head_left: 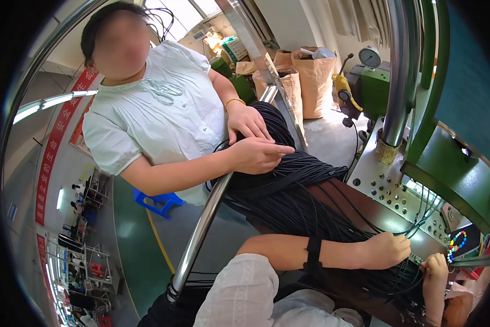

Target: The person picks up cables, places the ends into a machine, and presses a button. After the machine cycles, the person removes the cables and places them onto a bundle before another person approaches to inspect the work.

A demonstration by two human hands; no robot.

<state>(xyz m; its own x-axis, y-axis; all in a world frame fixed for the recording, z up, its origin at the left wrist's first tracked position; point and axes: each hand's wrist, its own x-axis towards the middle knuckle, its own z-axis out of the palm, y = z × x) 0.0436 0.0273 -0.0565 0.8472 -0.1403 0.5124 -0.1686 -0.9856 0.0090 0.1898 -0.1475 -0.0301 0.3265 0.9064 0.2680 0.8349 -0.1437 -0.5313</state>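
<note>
My left hand (389,250), with a black band on its wrist, is closed at the edge of the green press. Thin black cords (414,231) run out from its fingers and curve up toward the perforated metal plate (378,191). Close beside it my right hand (434,267) has its fingers pinched together; what lies between them is too small to make out. Both hands are above a row of cord ends (408,270) at the press. A large bundle of black cords (288,191) spreads across the brown surface to the left of my hands.
A co-worker in a white blouse (163,103) stands across from me, hands (258,150) on the bundle. A steel rail (201,240) runs in front of them. The press column (400,71) rises at right. Paper sacks (313,82) and a blue stool (158,201) stand behind.
</note>
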